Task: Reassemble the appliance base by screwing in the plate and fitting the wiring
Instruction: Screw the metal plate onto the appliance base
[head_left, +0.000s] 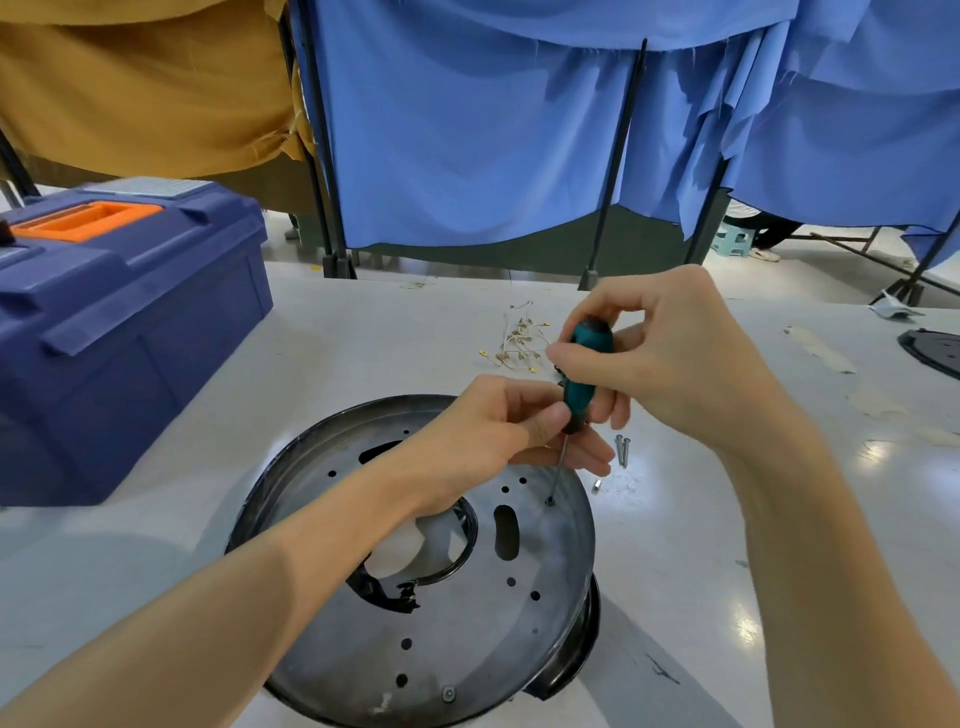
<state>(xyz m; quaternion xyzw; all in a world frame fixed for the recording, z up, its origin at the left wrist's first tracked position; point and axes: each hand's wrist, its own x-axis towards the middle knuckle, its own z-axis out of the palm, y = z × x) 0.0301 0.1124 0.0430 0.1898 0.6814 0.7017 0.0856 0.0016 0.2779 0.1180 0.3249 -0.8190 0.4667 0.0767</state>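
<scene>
Gripping the top of the screwdriver with the right hand, pinching its lower handle with the left hand. Holding the tip in a hole near the far edge of the plate on the tabletop. Beside it, two screws; farther back, the wiring.

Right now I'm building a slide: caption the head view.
Left hand and right hand hold a teal screwdriver, tip at a plate hole.

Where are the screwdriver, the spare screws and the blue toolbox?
screwdriver (576, 395): head view, on its teal handle.
spare screws (620, 451): head view, on one shaft.
blue toolbox (130, 389): head view, on its front wall.
</scene>
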